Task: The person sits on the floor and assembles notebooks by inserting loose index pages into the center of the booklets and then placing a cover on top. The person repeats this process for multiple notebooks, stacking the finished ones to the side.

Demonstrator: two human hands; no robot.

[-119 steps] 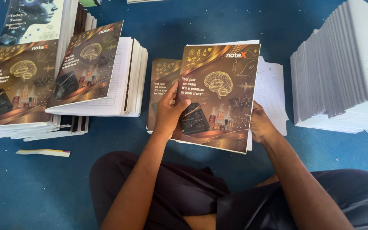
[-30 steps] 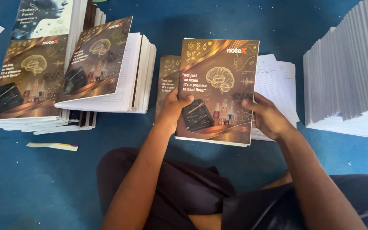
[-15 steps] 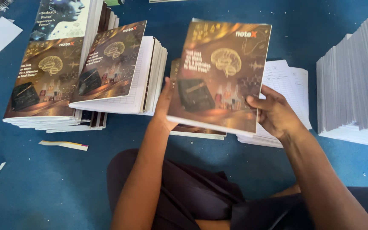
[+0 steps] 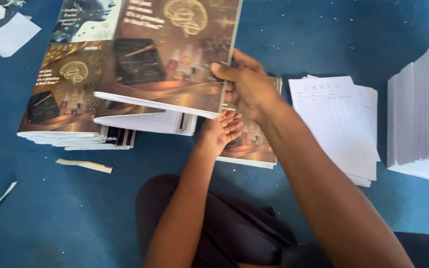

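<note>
Your right hand (image 4: pixel 248 89) grips the lifted notebook (image 4: pixel 175 54) at its right edge — thumb on the cover, fingers (image 4: pixel 237 57) curled behind, pinching cover and pages together so the block stays flat and closed. Your left hand (image 4: pixel 222 131) sits below the notebook's lower right corner, palm up, fingers spread and holding nothing; it looks placed to support the underside, though contact can't be confirmed.

The notebook hangs in the air above the tilted stack (image 4: pixel 145 119) at upper left, cover up, approx. parallel to it.

Count, as far as visible:
- 1 notebook in hand.
- 2 stacks of covered notebooks at left — the tilted stack and a low stack (image 4: pixel 63 99) beside it, touching.
- 1 covered notebook (image 4: pixel 251 146) on the floor (image 4: pixel 65 218), under your hands.
- 1 pile of ruled sheets (image 4: pixel 336 124) to the right.
- 1 tall block of white pages (image 4: pixel 420 114) at far right, well apart from the stacks.
- 2 paper strips (image 4: pixel 83 165) on the floor at left, plus 1 at the left edge.
</note>
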